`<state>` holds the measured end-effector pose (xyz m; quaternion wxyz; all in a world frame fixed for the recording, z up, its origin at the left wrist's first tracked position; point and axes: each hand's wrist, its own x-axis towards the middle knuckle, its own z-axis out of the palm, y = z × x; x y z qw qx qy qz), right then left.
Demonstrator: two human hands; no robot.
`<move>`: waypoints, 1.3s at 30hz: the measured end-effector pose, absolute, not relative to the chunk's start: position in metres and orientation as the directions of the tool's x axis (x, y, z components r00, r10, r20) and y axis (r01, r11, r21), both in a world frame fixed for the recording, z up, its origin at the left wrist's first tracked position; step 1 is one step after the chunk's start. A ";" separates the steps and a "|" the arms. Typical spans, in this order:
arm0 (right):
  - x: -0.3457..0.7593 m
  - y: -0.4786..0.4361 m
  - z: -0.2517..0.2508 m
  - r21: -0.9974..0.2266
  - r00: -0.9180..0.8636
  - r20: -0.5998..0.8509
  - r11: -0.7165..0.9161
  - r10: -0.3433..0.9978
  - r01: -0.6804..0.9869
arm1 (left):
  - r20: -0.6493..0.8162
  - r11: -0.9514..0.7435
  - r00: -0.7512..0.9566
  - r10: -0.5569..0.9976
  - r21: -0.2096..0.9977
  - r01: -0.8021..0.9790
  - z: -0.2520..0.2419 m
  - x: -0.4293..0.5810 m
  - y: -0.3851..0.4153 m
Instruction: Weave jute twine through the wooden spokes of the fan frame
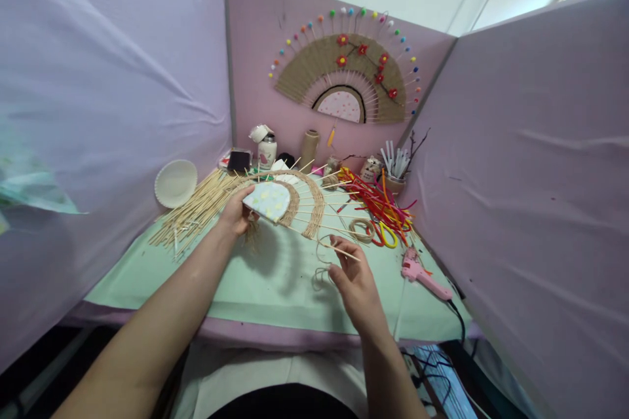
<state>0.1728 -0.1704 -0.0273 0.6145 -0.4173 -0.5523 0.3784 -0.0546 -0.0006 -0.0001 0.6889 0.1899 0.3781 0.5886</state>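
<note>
My left hand (236,213) grips a half-round fan (318,209) near its base, thumb on top. Thin bamboo sticks spread out from the fan's centre piece of pale blue patterned cloth (269,201), and two bands of woven twine run across them. My right hand (352,278) is at the fan's near right edge, beside the outermost stick (339,250). Its fingers are curled, with the thumb apart from the index finger. A loose length of twine (319,278) loops from the outer band to these fingertips; the exact hold is partly hidden.
A finished fan (314,55) with red flowers hangs on the pink back panel. Bamboo sticks (196,213) and a white bowl (175,183) lie left. To the right are red pipe cleaners (376,200), yellow-handled scissors (388,234) and a corded pink glue gun (423,276).
</note>
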 end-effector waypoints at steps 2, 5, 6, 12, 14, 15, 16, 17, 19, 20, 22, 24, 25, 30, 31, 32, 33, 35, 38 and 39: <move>0.159 -0.165 -0.035 -0.908 0.165 0.415 0.419 0.894 0.017 | -0.232 0.174 0.002 0.973 0.721 -0.670 0.001 -0.053 -0.003; 0.150 -0.164 -0.040 -0.870 0.333 0.491 0.471 0.805 0.144 | -0.201 0.152 0.002 0.980 0.730 -0.666 0.001 -0.051 -0.006; 0.150 -0.165 -0.040 -0.857 0.404 0.514 0.473 0.756 0.205 | -0.199 0.151 0.004 0.980 0.731 -0.666 0.001 -0.050 -0.006; 0.152 -0.171 -0.032 -0.745 0.367 0.655 0.483 0.660 0.460 | -0.204 0.139 -0.015 0.979 0.722 -0.678 0.003 -0.048 -0.008; 0.150 -0.171 -0.030 -0.749 0.275 0.642 0.512 0.715 0.420 | -0.200 0.142 -0.009 0.980 0.722 -0.677 0.004 -0.047 -0.010; 0.148 -0.170 -0.030 -0.776 0.246 0.612 0.508 0.752 0.375 | -0.200 0.144 -0.005 0.980 0.721 -0.678 0.005 -0.047 -0.010; 0.146 -0.170 -0.030 -0.808 0.235 0.573 0.493 0.785 0.323 | -0.203 0.147 -0.002 0.979 0.718 -0.680 0.006 -0.046 -0.011; 0.144 -0.170 -0.032 -0.838 0.238 0.534 0.472 0.811 0.273 | -0.208 0.150 -0.002 0.978 0.715 -0.682 0.006 -0.046 -0.012; 0.139 -0.171 -0.035 -0.879 0.268 0.473 0.431 0.839 0.202 | -0.213 0.149 -0.009 0.977 0.712 -0.687 0.008 -0.045 -0.014; 0.137 -0.171 -0.037 -0.889 0.280 0.456 0.419 0.845 0.183 | -0.209 0.145 -0.011 0.978 0.713 -0.686 0.008 -0.045 -0.015; 0.133 -0.172 -0.039 -0.904 0.259 0.426 0.395 0.867 0.164 | -0.190 0.137 -0.003 0.982 0.715 -0.685 0.009 -0.045 -0.016; 0.131 -0.173 -0.040 -0.920 0.195 0.384 0.355 0.903 0.168 | -0.170 0.133 0.014 0.985 0.715 -0.687 0.008 -0.044 -0.016; 0.132 -0.172 -0.039 -0.925 0.174 0.365 0.336 0.914 0.175 | -0.164 0.131 0.017 0.986 0.716 -0.686 0.007 -0.044 -0.015; 0.140 -0.169 -0.039 -0.950 0.147 0.293 0.270 0.945 0.155 | -0.175 0.151 0.035 0.984 0.714 -0.684 0.005 -0.041 -0.015; 0.143 -0.169 -0.039 -0.955 0.142 0.278 0.258 0.950 0.143 | -0.182 0.165 0.047 0.982 0.714 -0.681 0.005 -0.041 -0.015; 0.145 -0.169 -0.038 -0.958 0.142 0.270 0.251 0.952 0.137 | -0.189 0.181 0.063 0.980 0.717 -0.673 0.005 -0.041 -0.015; 0.146 -0.170 -0.037 -0.958 0.148 0.270 0.249 0.951 0.142 | -0.195 0.196 0.077 0.978 0.724 -0.661 0.005 -0.041 -0.016; 0.148 -0.171 -0.034 -0.950 0.192 0.294 0.264 0.936 0.169 | -0.208 0.222 0.097 0.973 0.742 -0.632 0.004 -0.042 -0.016; 0.149 -0.173 -0.032 -0.912 0.309 0.401 0.343 0.863 0.224 | -0.231 0.242 0.097 0.968 0.760 -0.603 0.001 -0.044 -0.014; 0.150 -0.173 -0.032 -0.893 0.348 0.443 0.372 0.826 0.253 | -0.236 0.242 0.090 0.968 0.763 -0.600 0.000 -0.045 -0.013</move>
